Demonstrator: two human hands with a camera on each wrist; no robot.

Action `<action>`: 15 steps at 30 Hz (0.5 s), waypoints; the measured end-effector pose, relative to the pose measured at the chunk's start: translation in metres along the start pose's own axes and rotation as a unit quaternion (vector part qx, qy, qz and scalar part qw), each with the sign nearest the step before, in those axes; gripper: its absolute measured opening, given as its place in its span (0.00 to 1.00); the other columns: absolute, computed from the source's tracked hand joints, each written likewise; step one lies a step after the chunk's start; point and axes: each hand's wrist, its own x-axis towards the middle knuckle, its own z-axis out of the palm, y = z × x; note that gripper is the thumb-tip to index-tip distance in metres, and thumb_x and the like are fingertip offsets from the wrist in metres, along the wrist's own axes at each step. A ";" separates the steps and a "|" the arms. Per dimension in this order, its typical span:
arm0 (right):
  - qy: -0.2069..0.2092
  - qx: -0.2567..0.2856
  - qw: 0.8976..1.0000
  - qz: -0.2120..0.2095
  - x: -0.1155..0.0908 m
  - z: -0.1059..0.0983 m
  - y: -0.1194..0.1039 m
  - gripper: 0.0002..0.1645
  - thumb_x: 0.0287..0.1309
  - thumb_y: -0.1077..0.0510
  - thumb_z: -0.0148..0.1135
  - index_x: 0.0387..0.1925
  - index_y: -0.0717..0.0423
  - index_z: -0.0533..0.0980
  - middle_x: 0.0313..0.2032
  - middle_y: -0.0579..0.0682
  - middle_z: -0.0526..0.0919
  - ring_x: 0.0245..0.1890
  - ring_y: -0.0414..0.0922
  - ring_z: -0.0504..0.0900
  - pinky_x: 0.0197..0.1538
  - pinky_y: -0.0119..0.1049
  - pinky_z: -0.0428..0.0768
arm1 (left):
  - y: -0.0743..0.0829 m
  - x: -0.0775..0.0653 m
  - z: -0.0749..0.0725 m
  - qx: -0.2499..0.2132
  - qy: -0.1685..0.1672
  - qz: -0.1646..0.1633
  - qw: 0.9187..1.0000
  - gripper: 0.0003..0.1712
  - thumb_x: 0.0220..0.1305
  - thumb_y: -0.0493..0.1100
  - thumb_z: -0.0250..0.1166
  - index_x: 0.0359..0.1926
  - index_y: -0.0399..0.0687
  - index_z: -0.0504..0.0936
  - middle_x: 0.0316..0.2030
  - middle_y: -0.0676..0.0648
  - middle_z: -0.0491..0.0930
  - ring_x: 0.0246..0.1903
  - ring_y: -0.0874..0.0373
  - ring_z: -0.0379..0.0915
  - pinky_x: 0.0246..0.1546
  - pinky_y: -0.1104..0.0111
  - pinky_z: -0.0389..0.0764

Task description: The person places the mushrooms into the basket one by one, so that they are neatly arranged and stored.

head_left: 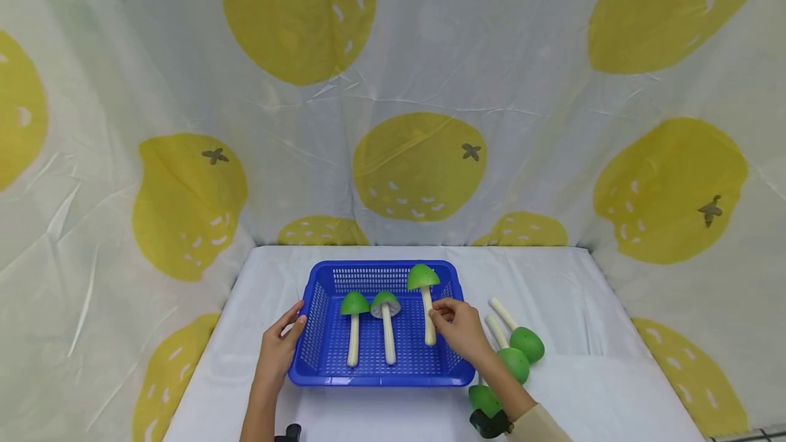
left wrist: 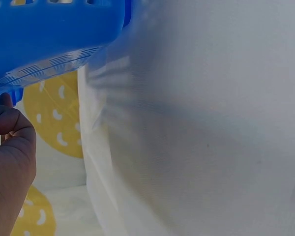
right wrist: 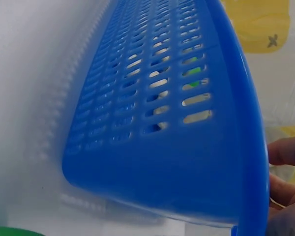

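1. One mushroom (head_left: 354,322) lies in the blue basket (head_left: 381,381), toward its left, with the top of its green cap showing; a second mushroom (head_left: 388,329) lies beside it, and shows the grey underside of its cap.
2. The right hand (head_left: 462,331) has its grip on the pale stem of a third mushroom (head_left: 426,299), pinching it between thumb and fingers.
3. This third mushroom is at the right part of the basket, its cap toward the back rim; whether it touches the bottom, I cannot tell.
4. The left hand (head_left: 276,353) touches the left rim of the basket; I cannot tell if its grip is pinching there.
5. Three other mushrooms (head_left: 528,344) lie on the white bench (head_left: 583,387), to the right of the basket; the nearest is partly hidden by the right arm.
6. Behind hangs a pale cloth (head_left: 430,39) with yellow lemons.
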 end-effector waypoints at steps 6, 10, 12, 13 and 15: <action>0.001 -0.019 1.000 -0.006 0.000 0.006 -0.003 0.10 0.66 0.63 0.65 0.45 0.67 0.83 0.33 0.52 0.86 0.29 0.39 0.82 0.31 0.30 0.81 | 0.000 0.000 0.000 0.004 -0.002 -0.003 1.000 0.30 0.73 0.59 0.63 0.71 0.58 0.75 0.58 0.41 0.75 0.45 0.59 0.82 0.40 0.73 0.82; -0.006 -0.034 0.999 -0.011 0.000 0.010 -0.005 0.10 0.66 0.64 0.65 0.45 0.68 0.83 0.33 0.52 0.86 0.31 0.40 0.82 0.32 0.30 0.81 | 0.000 0.000 -0.001 0.005 -0.006 -0.009 1.000 0.30 0.73 0.60 0.63 0.71 0.60 0.75 0.60 0.42 0.74 0.47 0.58 0.81 0.41 0.74 0.82; -0.012 -0.045 0.999 -0.013 0.001 0.014 -0.005 0.10 0.66 0.64 0.64 0.44 0.67 0.83 0.33 0.52 0.85 0.32 0.40 0.81 0.33 0.30 0.80 | 0.000 0.001 -0.001 0.003 -0.007 -0.011 1.000 0.30 0.72 0.60 0.63 0.71 0.61 0.75 0.60 0.42 0.73 0.47 0.59 0.81 0.41 0.74 0.82; -0.015 -0.046 0.999 -0.010 0.001 0.015 -0.004 0.10 0.66 0.63 0.65 0.44 0.67 0.83 0.33 0.52 0.85 0.32 0.40 0.81 0.33 0.30 0.80 | 0.000 0.002 -0.001 0.002 -0.007 -0.011 1.000 0.30 0.72 0.60 0.63 0.71 0.61 0.75 0.60 0.42 0.73 0.46 0.59 0.81 0.41 0.74 0.82; -0.021 -0.053 0.998 -0.004 0.002 0.019 -0.003 0.10 0.66 0.63 0.65 0.44 0.67 0.83 0.33 0.51 0.85 0.33 0.41 0.81 0.34 0.30 0.79 | 0.000 0.002 -0.001 -0.001 -0.010 -0.011 1.000 0.30 0.72 0.60 0.63 0.71 0.60 0.75 0.60 0.42 0.73 0.46 0.61 0.81 0.41 0.73 0.82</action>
